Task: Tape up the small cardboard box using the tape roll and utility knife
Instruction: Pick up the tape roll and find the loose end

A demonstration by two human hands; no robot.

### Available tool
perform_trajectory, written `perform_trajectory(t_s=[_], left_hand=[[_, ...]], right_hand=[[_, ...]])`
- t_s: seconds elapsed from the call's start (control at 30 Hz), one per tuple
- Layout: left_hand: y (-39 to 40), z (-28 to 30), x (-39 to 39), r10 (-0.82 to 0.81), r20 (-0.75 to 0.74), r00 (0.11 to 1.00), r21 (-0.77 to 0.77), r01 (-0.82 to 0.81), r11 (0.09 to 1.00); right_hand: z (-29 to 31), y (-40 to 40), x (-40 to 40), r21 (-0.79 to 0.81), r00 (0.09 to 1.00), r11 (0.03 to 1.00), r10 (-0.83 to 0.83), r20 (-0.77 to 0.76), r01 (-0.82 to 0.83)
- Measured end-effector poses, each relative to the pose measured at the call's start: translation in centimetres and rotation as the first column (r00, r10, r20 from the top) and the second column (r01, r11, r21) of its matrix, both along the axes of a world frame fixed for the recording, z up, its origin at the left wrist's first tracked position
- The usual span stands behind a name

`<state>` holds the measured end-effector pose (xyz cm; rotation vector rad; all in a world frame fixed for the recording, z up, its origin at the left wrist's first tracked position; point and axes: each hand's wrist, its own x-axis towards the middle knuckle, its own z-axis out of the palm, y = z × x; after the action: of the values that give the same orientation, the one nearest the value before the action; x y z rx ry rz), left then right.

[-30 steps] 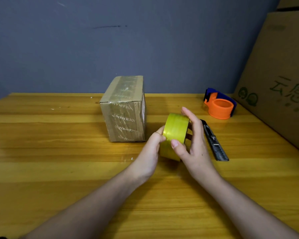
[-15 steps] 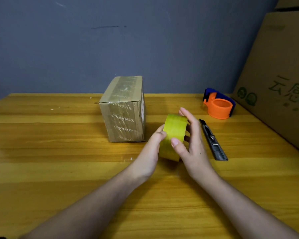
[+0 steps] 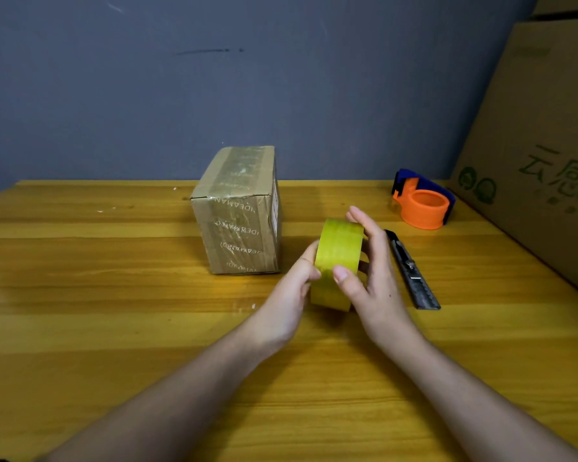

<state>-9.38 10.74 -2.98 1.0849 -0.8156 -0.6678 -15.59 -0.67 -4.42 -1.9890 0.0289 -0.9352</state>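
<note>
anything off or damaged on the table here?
Mostly tidy. The small box already wears wrinkled printed tape, and its top front edge looks scuffed. Both hands hold the yellow tape roll; the knife lies flat beside it.

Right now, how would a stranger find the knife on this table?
Start at the big printed cardboard carton on the right, then the orange plastic tape dispenser beside it. Nearer lies the dark flat utility knife: the only long, thin thing, untouched.

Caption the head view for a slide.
Both hands grip the yellow tape roll between small cardboard box and utility knife.
</note>
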Motion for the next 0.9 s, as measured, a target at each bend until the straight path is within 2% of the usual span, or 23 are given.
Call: perform_trajectory(t_s=[0.2, 0.57, 0.7, 0.8, 0.83, 0.9], left_hand=[[-0.1, 0.1, 0.0, 0.006, -0.056, 0.998, 0.000, -0.006, 1.000], [-0.1, -0.1, 0.3, -0.026, -0.033, 0.999, -0.017, 0.025, 1.000], [-0.6, 0.0, 0.7, 0.004, 0.063, 0.998, 0.011, -0.005, 1.000], [-0.5, -0.3, 0.4, 0.071, 0.240, 0.968, 0.020, -0.078, 0.997], [-0.4, -0.5, 0.3, 0.105, 0.298, 0.949, 0.030, -0.120, 0.992], [-0.1, -0.7, 0.1, 0.180, 0.396, 0.900, 0.054, -0.218, 0.974]], right_hand=[[-0.2, 0.1, 0.1, 0.022, 1.000, 1.000, -0.004, -0.018, 0.004], [0.1, -0.3, -0.2, -0.034, 1.000, 0.999, -0.006, -0.005, 0.005], [0.4, 0.0, -0.2, 0.116, 1.000, 0.993, 0.011, -0.021, -0.009], [0.6, -0.3, -0.2, 0.246, 0.999, 0.969, 0.018, -0.044, -0.006], [0.9, -0.6, -0.4, 0.196, 0.997, 0.980, -0.004, -0.078, 0.019], [1.5, -1.4, -0.7, -0.047, 0.992, 0.995, -0.087, -0.097, 0.083]])
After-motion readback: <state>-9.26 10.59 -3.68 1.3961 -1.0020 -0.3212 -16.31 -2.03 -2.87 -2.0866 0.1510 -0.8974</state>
